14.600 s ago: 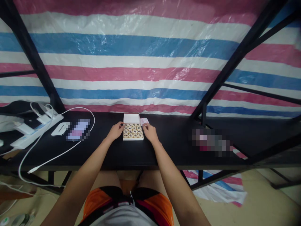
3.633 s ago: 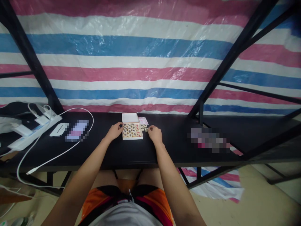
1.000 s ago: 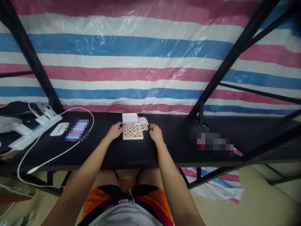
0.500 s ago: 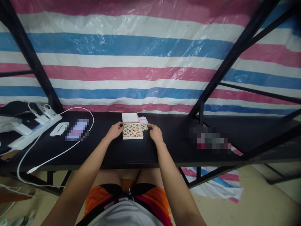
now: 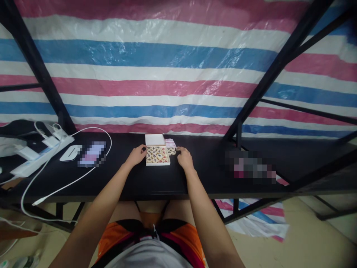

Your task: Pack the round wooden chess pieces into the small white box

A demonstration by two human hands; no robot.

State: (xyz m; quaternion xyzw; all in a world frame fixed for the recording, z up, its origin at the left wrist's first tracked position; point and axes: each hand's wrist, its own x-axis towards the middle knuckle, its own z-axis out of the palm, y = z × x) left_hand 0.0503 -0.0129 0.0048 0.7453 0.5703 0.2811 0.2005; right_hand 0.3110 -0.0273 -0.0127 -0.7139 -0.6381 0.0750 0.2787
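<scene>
A small white box (image 5: pixel 157 163) of round wooden chess pieces sits on the black table (image 5: pixel 156 178). Its white lid (image 5: pixel 155 139) lies just behind it. My left hand (image 5: pixel 136 155) rests against the box's left side, fingers curled on its edge. My right hand (image 5: pixel 184 158) lies to the right of the box, fingertips pinched at a few loose pieces (image 5: pixel 172 150) on the table next to a pink-and-white paper (image 5: pixel 170 142). What the fingers hold is too small to make out.
A white mouse (image 5: pixel 70 152), a phone (image 5: pixel 92 153), a power strip (image 5: pixel 36 152) with chargers and a white cable (image 5: pixel 69 182) lie at the left. Black frame bars (image 5: pixel 267 85) slant on both sides. A striped tarp (image 5: pixel 167 74) hangs behind.
Several pieces have left the box and now lie to its right. Over the last second my right hand has shifted slightly toward them; my left hand has stayed on the box.
</scene>
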